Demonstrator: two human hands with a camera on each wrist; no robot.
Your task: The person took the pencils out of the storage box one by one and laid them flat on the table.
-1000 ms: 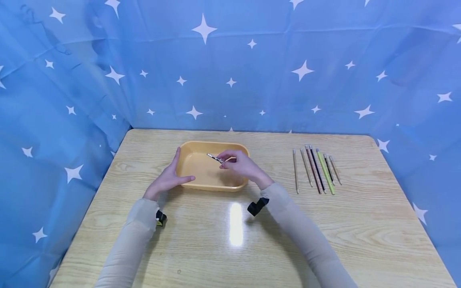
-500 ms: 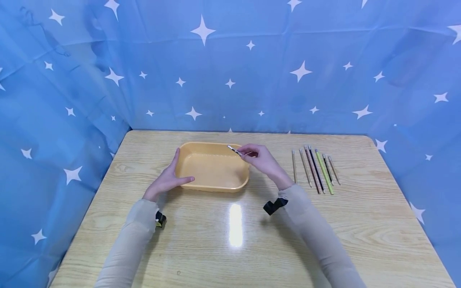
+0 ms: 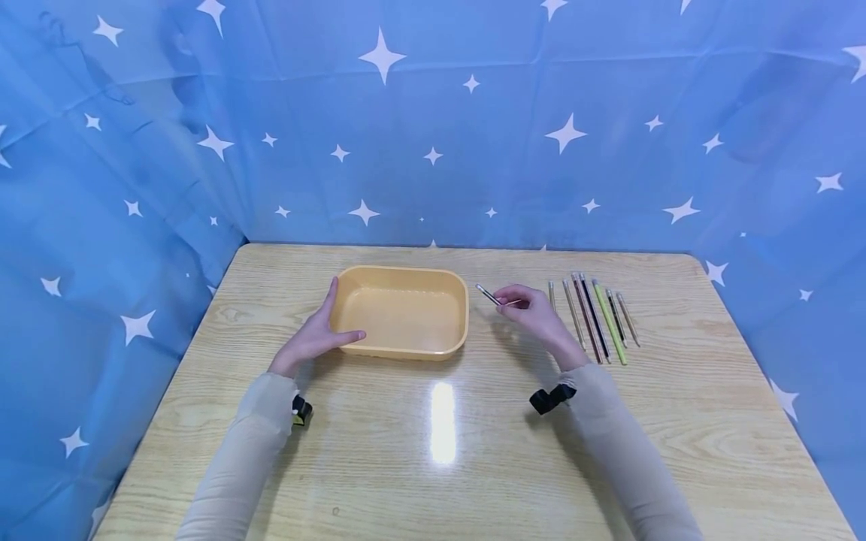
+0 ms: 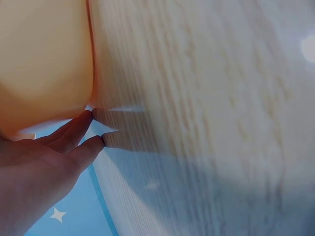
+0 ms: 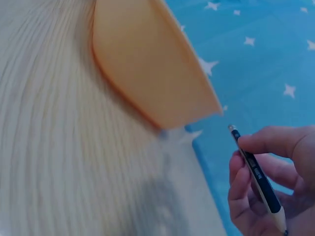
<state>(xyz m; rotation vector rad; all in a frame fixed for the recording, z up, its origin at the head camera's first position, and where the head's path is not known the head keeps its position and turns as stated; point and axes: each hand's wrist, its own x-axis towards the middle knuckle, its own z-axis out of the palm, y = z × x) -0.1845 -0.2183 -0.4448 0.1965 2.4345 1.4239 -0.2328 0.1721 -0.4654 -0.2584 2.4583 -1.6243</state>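
Observation:
My left hand (image 3: 313, 340) rests against the left end of a light orange plastic tray (image 3: 402, 319), its thumb reaching to the front rim and its fingers spread along the side. In the left wrist view, fairly straight fingers (image 4: 78, 130) touch the tray's outer wall. Between thumb and fingers, my right hand (image 3: 534, 312) pinches a short black-and-white pencil (image 5: 258, 174). That pencil is held above the table, right of the tray, with its capped end pointing toward the tray and its sharpened tip toward the palm. Nothing lies in the tray.
Several pencils lie in a row on the right of the wooden table (image 3: 710, 391), among them a lime green pencil (image 3: 610, 321) and a dark pencil (image 3: 595, 319). My right hand partly covers the leftmost. A blue star-patterned curtain (image 3: 501, 113) surrounds the table.
My right hand has carried the short pencil from over the tray out past its right end, toward the row of pencils. My left hand has stayed at the tray, which has not moved.

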